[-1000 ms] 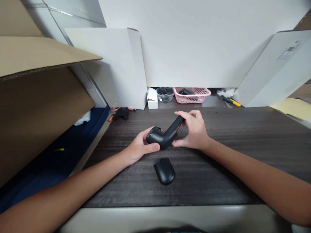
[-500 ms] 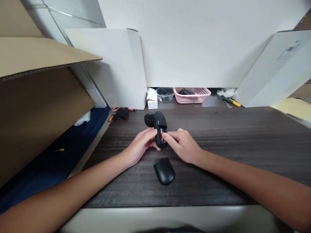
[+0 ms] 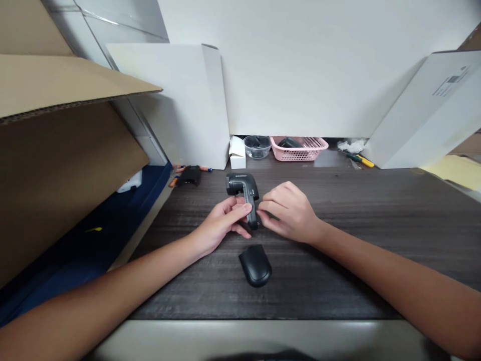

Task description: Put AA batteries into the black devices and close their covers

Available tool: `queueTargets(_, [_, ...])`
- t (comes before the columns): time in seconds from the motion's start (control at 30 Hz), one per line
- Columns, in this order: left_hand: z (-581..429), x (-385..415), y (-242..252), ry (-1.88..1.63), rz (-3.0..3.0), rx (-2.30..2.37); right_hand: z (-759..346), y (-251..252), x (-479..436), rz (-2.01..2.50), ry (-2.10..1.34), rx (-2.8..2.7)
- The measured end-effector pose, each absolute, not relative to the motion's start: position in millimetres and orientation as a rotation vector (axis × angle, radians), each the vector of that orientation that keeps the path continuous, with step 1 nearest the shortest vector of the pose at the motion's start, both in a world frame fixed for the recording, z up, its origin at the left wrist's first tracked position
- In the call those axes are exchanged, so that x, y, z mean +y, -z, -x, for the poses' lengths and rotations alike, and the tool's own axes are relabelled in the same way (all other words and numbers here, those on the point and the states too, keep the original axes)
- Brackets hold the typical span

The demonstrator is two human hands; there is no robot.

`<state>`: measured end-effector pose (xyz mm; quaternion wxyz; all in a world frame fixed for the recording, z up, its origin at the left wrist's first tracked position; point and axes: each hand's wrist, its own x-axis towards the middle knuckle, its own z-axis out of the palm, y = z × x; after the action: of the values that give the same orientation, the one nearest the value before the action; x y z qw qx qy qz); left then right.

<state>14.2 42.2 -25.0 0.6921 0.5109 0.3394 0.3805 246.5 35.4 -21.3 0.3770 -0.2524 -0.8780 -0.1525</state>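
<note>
A black L-shaped handheld device (image 3: 248, 193) with a round ribbed head stands tilted above the table. My left hand (image 3: 223, 223) is shut on its handle, thumb in front and fingers behind. The handle's side faces me, so the battery compartment is turned out of sight. Just right of the handle is my right hand (image 3: 287, 213), its fingers curled and thumb close to the index finger. Whatever those fingertips pinch, if anything, is hidden. Below the hands a loose black rounded cover (image 3: 256, 266) lies on the dark wooden table (image 3: 330, 286).
Several orange-and-blue batteries (image 3: 205, 169) lie at the back left by a black piece (image 3: 189, 175). Along the back are a small white box (image 3: 237, 154), a clear bowl (image 3: 257, 150), a pink basket (image 3: 300, 155) and a yellow-and-green tool (image 3: 363, 160). A cardboard box (image 3: 67, 165) flanks the left.
The device has turned in my left hand, taking its open battery compartment and orange-blue batteries out of view. My right hand has drawn back slightly to the right from the batteries.
</note>
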Motion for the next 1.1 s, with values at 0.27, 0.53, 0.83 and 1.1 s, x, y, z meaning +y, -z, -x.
queueTargets(0.27, [-13,42,31,-0.879,-1.181,0.663,-253,22,38,0.500,0.264,-2.283])
queueTargets(0.53, [-12,42,32,-0.901,-1.175,0.615,-252,23,35,0.479,0.269,-2.264])
queueTargets(0.83, [-10,42,35,-0.893,-1.179,0.537,-251,20,31,0.462,0.323,-2.273])
queueTargets(1.1, [-11,39,31,-0.922,-1.189,0.553,-252,19,24,0.474,0.474,-2.274])
